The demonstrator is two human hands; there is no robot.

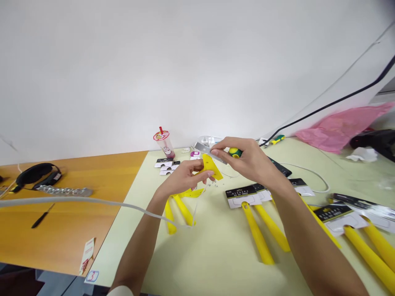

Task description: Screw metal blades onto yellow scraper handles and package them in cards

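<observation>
My left hand [188, 176] is closed on a flat yellow plastic scraper head [212, 167] with small holes in it. Right above that, my right hand [243, 158] pinches a flat metal blade [202, 147] between thumb and fingers. A rounded green-and-yellow handle [235, 152] is tucked in the same hand; its far end is hidden. Under my left hand lie more yellow scraper parts [185, 209] on the pale table. Tiny screws [215, 183] are scattered just beyond the fingers.
Yellow handles [257, 234] with black-and-white cards [242, 196] lie on the right. A drink cup [165, 144] stands by the wall. A white cable [123, 204] crosses in front of my left forearm. Headphones [38, 174] rest on the orange desk, a pink bag [339, 127] back right.
</observation>
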